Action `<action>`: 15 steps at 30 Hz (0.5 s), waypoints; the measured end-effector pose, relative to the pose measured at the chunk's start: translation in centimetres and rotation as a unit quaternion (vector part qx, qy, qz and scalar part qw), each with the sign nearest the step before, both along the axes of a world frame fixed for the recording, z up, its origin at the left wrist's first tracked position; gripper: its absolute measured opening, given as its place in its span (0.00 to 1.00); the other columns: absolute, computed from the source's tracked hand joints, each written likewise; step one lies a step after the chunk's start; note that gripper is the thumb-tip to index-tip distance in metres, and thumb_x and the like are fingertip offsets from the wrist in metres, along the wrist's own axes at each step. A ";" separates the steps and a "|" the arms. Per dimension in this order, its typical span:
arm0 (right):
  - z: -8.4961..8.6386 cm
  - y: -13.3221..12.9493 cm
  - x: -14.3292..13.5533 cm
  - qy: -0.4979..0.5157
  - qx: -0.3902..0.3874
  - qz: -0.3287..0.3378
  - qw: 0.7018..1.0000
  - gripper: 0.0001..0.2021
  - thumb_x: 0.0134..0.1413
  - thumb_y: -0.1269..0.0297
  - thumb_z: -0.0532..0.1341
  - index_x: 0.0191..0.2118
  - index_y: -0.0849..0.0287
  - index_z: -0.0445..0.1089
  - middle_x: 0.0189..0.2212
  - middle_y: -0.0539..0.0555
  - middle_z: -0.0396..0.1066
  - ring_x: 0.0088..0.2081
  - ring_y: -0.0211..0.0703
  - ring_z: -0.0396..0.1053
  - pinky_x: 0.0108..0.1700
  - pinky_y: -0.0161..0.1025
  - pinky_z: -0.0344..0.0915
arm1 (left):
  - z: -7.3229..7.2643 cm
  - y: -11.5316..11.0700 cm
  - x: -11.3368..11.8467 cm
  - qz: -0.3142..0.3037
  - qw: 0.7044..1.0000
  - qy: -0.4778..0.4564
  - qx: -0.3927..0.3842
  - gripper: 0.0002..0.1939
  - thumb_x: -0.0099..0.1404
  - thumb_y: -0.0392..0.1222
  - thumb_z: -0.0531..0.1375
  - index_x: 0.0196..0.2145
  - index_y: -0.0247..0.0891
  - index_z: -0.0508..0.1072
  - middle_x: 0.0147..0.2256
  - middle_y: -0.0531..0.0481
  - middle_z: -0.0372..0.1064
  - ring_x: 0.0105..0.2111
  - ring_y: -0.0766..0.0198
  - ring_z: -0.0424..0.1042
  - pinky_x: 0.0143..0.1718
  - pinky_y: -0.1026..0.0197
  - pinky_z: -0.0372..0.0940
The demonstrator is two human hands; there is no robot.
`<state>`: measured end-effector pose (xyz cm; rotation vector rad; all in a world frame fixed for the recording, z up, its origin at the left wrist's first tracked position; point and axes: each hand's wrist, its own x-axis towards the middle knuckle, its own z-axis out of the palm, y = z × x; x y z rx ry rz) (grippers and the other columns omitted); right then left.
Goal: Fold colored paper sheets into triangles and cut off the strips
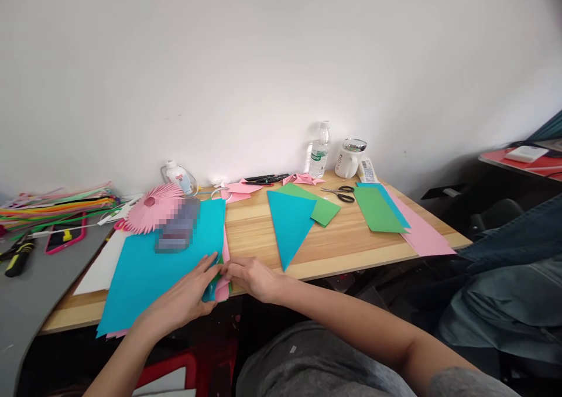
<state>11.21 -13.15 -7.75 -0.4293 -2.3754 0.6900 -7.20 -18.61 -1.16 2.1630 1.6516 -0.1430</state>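
Observation:
A stack of coloured paper [151,268], large blue sheets on top with pink and green beneath, lies at the front left of the table. My left hand [187,294] rests on it with fingers stretched out near its right edge. At that edge, my right hand [250,277] has its fingers closed on the paper edges, where pink, green and blue layers are bent and lifted. The fingertips partly hide how many sheets are pinched. To the right lies a folded blue paper triangle [291,221], partly over a green paper piece [325,211].
Scissors [345,194], a water bottle [319,154] and a white mug [350,160] stand or lie near the wall. Green sheets [378,209] and pink sheets [428,230] are at right. At left are a pleated pink paper rosette [153,206], a glue bottle [178,177] and pipe cleaners [57,212].

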 end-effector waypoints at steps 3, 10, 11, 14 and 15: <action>-0.1 0.5 0.3 0.012 -0.051 0.010 0.999 0.07 0.59 0.72 0.52 0.39 0.61 0.66 0.41 0.58 0.71 0.42 0.40 0.69 0.43 0.36 0.65 | 0.3 0.2 -0.3 0.000 1.000 0.011 -0.006 0.33 0.53 0.36 0.55 0.59 0.41 0.57 0.64 0.46 0.38 0.62 0.54 0.44 0.57 0.53 0.53; 0.4 2.7 2.3 0.090 -0.240 -0.062 0.965 0.05 0.56 0.71 0.55 0.35 0.58 0.68 0.41 0.54 0.72 0.46 0.40 0.69 0.50 0.39 0.62 | -0.2 0.3 -0.8 0.024 0.999 -0.029 0.033 0.33 0.56 0.43 0.57 0.59 0.45 0.56 0.63 0.48 0.45 0.61 0.51 0.50 0.56 0.50 0.54; 0.5 3.0 2.5 0.100 -0.275 -0.074 0.954 0.04 0.55 0.70 0.56 0.34 0.58 0.68 0.40 0.54 0.72 0.45 0.40 0.69 0.50 0.39 0.63 | -0.3 0.3 -0.8 0.023 0.999 -0.029 0.035 0.33 0.56 0.43 0.57 0.59 0.45 0.56 0.63 0.48 0.45 0.61 0.51 0.50 0.56 0.50 0.54; 0.7 3.8 2.4 0.105 -0.349 -0.111 0.925 0.07 0.59 0.66 0.53 0.35 0.61 0.67 0.35 0.54 0.73 0.37 0.38 0.72 0.42 0.37 0.68 | -0.5 0.2 -0.6 0.012 0.999 -0.025 0.046 0.33 0.57 0.40 0.57 0.60 0.46 0.55 0.64 0.49 0.43 0.62 0.52 0.47 0.57 0.50 0.53; 0.7 4.0 2.1 0.101 -0.376 -0.124 0.913 0.10 0.61 0.65 0.50 0.35 0.62 0.66 0.34 0.55 0.73 0.34 0.38 0.73 0.39 0.37 0.69 | -0.6 0.2 -0.4 0.009 0.999 -0.022 0.049 0.33 0.57 0.40 0.56 0.60 0.47 0.55 0.64 0.49 0.43 0.62 0.52 0.46 0.57 0.50 0.53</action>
